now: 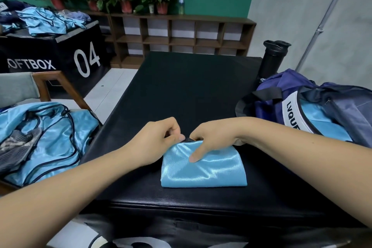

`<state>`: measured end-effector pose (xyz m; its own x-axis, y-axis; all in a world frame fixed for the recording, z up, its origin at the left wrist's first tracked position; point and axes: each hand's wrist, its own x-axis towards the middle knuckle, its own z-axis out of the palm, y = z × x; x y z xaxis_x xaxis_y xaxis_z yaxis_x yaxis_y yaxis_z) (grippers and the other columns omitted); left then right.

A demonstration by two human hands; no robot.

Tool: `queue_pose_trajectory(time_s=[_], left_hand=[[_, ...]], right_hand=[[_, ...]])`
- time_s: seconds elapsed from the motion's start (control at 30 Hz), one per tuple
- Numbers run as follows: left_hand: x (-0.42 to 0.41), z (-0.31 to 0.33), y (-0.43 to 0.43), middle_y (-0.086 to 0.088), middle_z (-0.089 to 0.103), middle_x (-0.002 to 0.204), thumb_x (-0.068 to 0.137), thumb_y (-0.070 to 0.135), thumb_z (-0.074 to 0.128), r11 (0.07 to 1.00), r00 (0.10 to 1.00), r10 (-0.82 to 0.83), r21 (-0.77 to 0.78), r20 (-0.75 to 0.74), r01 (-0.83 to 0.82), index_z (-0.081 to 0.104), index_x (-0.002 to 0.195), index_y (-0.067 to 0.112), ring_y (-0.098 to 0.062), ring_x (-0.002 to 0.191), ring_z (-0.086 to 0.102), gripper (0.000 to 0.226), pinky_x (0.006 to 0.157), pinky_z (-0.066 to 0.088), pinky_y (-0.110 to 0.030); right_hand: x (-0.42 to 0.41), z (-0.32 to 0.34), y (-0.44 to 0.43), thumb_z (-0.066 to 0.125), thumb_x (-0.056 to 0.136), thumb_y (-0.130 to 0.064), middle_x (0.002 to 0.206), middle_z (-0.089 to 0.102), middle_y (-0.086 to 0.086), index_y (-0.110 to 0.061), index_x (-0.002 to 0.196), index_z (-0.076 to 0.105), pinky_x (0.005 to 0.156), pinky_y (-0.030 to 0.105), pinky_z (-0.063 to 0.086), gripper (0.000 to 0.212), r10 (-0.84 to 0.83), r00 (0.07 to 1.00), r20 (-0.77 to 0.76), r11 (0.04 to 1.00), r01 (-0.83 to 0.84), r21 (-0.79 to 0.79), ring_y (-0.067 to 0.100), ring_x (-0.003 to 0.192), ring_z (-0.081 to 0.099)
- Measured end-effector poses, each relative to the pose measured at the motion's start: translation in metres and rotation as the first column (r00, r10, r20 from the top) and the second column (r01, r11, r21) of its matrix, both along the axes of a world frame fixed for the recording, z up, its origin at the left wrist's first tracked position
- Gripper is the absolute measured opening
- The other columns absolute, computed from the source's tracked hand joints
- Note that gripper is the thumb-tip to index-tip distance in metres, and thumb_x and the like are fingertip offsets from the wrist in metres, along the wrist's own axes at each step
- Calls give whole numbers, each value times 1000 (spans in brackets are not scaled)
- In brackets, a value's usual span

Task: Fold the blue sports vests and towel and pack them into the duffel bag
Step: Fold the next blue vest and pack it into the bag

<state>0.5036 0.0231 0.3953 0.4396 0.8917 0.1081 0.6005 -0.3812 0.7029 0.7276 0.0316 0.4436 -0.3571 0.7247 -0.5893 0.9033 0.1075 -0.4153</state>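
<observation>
Two hands meet at the far edge of a shiny light-blue sports vest [211,171], folded into a rectangle near the middle of the front edge of the black padded platform [191,90]. Left hand [161,139] pinches the far-left corner at its dark trim with thumb and curled fingers — right hand [211,139] curls its fingers over the same edge, thumb flat on the fabric. Navy duffel bag [352,110] sits open at the platform's right edge, blue cloth inside — loose blue vests [76,123] heaped off the left edge.
</observation>
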Motion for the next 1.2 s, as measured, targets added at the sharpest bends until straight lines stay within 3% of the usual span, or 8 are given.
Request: queue_pose_trajectory(time_s=[0.2,0.37,0.47,0.57,0.7,0.93,1.07,1.2], left_hand=[[-8,9,2,7,74,88,107,46,60,996,989,78,-52,124,-72,69,87,21,-8,82,67,33,82,53,-29],[-4,23,-3,1,72,90,112,53,43,977,969,88,-209,232,-38,69,90,14,-10,84,62,52,90,49,-35],[8,31,-9,9,67,83,113,46,45,977,964,46,-215,262,12,64,82,16,-6,81,60,47,88,47,-35],[22,39,-9,6,74,86,113,42,47,983,959,27,-182,281,26,71,82,22,-10,82,64,44,89,50,-43],[45,52,-9,0,78,96,113,44,45,991,961,10,-130,277,27,75,93,22,-20,94,71,43,94,52,-51],[105,78,-21,3,78,97,111,39,49,992,959,-93,-52,269,111,75,93,25,-15,95,71,34,95,54,-44],[145,85,-29,5,76,94,107,32,60,978,953,-205,4,222,209,74,100,22,-17,94,70,18,97,55,-46],[192,93,-37,5,74,92,105,30,66,941,920,-335,110,203,319,72,100,26,-24,87,67,9,84,56,-41]], right_hand=[[1,18,-14,86,86,-44,82,71,-8,-30,81,68,69,38,56,23,-32,990,-139,999,26,-40,14,71,68],[16,44,-27,85,87,-43,94,78,-7,-24,97,70,81,43,64,25,-14,985,-172,993,34,110,16,88,77],[36,69,-38,83,90,-42,93,76,-5,-21,98,69,76,39,61,26,-15,979,-203,980,55,191,12,81,73],[65,98,-51,82,92,-40,84,70,-4,-16,98,68,68,33,54,28,-53,969,-242,961,114,250,11,74,66],[114,141,-66,83,93,-39,102,80,0,-21,107,74,80,42,62,25,-93,958,-272,926,183,329,23,93,78],[212,191,-82,85,89,-38,112,81,2,-20,120,73,94,55,62,37,-228,934,-275,877,320,359,27,100,79],[261,181,-81,86,89,-38,107,81,-6,-28,116,74,89,44,64,32,-318,926,-204,846,374,379,20,98,79],[296,152,-74,87,88,-40,97,77,-15,-31,108,74,84,30,58,26,-337,939,-68,844,333,420,12,94,72]])
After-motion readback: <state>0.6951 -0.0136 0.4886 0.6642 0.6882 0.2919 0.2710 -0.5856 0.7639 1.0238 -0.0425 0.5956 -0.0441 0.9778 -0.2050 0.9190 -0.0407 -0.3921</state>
